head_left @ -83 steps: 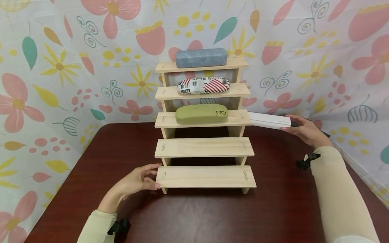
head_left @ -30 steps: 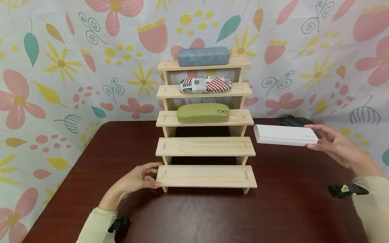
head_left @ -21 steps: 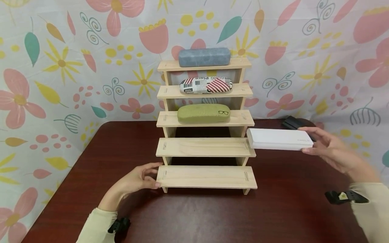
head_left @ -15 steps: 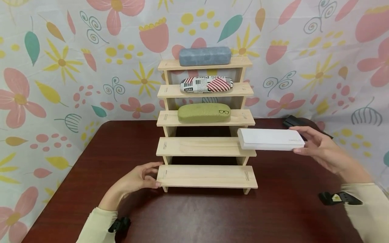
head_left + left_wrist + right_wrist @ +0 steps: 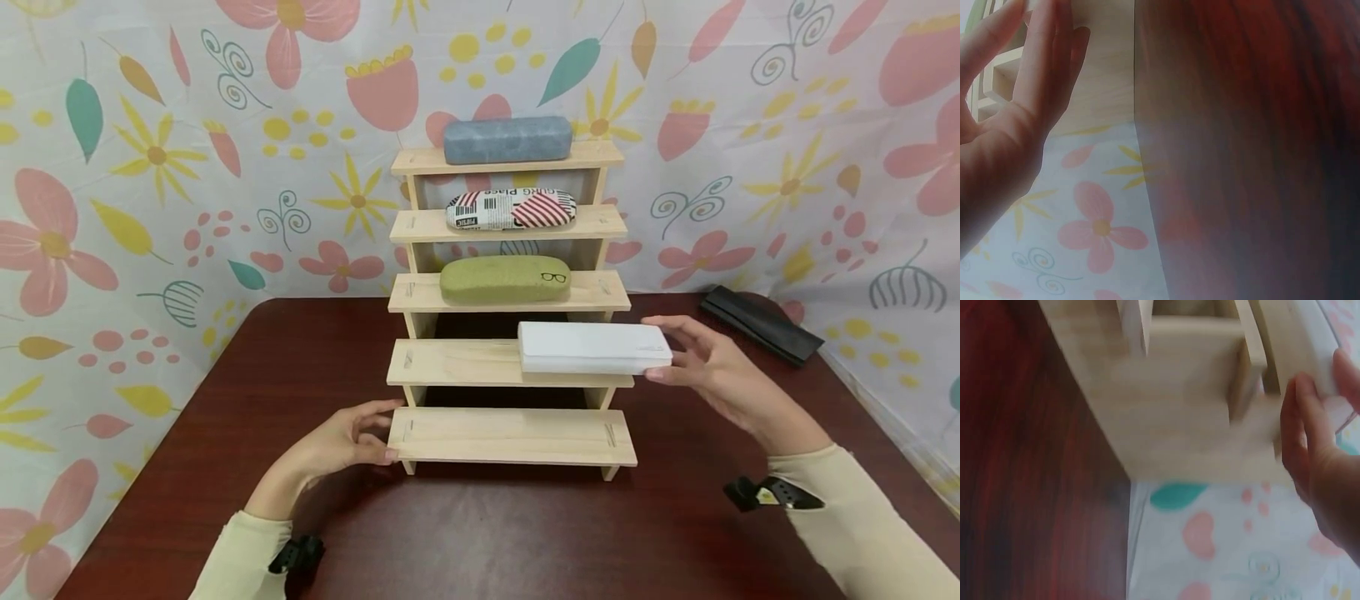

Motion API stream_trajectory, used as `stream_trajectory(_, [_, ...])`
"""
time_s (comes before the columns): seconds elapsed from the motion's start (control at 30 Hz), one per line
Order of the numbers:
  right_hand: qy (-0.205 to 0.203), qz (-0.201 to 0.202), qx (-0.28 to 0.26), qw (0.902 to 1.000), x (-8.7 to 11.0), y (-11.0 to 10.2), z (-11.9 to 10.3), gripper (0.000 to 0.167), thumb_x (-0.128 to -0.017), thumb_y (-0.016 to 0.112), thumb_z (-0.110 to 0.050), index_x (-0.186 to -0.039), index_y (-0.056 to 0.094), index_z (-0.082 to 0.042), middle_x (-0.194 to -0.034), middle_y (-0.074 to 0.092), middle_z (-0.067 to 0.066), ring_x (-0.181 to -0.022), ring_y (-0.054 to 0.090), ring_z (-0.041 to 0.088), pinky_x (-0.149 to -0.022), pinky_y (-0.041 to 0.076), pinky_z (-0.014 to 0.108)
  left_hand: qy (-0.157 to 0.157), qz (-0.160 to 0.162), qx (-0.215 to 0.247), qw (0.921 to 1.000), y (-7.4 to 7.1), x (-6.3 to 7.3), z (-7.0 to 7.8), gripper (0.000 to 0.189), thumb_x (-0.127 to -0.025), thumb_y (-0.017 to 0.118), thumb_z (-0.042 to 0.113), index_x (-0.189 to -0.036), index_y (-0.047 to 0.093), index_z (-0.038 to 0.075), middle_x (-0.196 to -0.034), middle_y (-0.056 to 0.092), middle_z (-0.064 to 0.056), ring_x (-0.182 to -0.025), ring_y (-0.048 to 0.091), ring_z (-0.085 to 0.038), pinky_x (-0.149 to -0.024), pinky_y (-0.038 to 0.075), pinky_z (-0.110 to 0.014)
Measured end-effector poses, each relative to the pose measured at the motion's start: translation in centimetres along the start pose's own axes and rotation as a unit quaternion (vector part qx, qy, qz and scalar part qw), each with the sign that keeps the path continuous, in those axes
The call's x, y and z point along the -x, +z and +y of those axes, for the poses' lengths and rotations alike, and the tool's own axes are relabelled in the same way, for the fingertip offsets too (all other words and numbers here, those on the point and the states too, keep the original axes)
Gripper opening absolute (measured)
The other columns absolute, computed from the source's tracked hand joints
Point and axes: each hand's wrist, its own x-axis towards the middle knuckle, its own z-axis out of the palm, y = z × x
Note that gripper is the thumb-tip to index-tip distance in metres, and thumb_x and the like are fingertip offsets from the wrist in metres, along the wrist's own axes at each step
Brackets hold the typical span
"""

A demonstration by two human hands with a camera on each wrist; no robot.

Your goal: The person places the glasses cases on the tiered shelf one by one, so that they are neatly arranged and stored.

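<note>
My right hand (image 5: 723,379) pinches the right end of a white glasses case (image 5: 581,343), thumb in front and fingers behind. The case is over the right half of the fourth step down of a pale wooden stepped rack (image 5: 450,364); whether it touches the wood I cannot tell. My left hand (image 5: 330,450) grips the left end of the lowest step, thumb at its front corner. A blue case (image 5: 507,140) lies on the top step, a newsprint-patterned case (image 5: 510,208) on the second, and a green glasses case (image 5: 504,279) on the third.
A flat black case (image 5: 761,325) lies at the back right of the dark red-brown table (image 5: 480,533). A flower-printed cloth (image 5: 247,167) hangs close behind the rack and along both sides.
My right hand has carried the white glasses case from the back right, forward and then left over the fourth step. The black case is now uncovered. My left hand stays on the rack.
</note>
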Motion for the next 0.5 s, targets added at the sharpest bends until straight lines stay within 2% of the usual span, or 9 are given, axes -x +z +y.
stream_trajectory(0.17, [0.020,-0.001,0.011,0.9997,-1.0,2.9,-0.4,0.062,-0.083,0.072,0.002,-0.137,0.043,-0.009,-0.131,0.043,0.011,-0.109,0.059,0.015,-0.084,0.053,0.029,0.000,-0.001,-0.002,1.0000,0.0,0.1,0.1,0.081,-0.082,0.074,0.001,-0.147,0.025,-0.009,-0.130,0.049,-0.029,-0.090,0.068,-0.023,-0.080,0.056,-0.041])
stream_trajectory(0.33, [0.040,-0.006,-0.002,0.9992,-2.4,5.5,-0.9,0.064,-0.082,0.075,-0.002,-0.136,0.041,-0.008,-0.133,0.042,0.013,-0.114,0.056,0.013,-0.085,0.053,0.030,-0.003,0.000,-0.005,1.0000,0.0,0.0,0.0,0.081,-0.082,0.074,0.002,-0.147,0.025,-0.008,-0.129,0.049,-0.028,-0.090,0.068,-0.023,-0.080,0.056,-0.040])
stream_trajectory(0.5, [0.053,-0.001,-0.008,0.9986,-3.8,7.4,-1.1,0.068,-0.080,0.076,-0.001,-0.137,0.041,-0.006,-0.134,0.044,0.015,-0.113,0.057,0.014,-0.084,0.053,0.029,-0.007,0.003,-0.005,1.0000,0.1,-0.1,-0.1,0.082,-0.082,0.074,0.002,-0.147,0.026,-0.007,-0.129,0.049,-0.028,-0.091,0.068,-0.023,-0.081,0.056,-0.040])
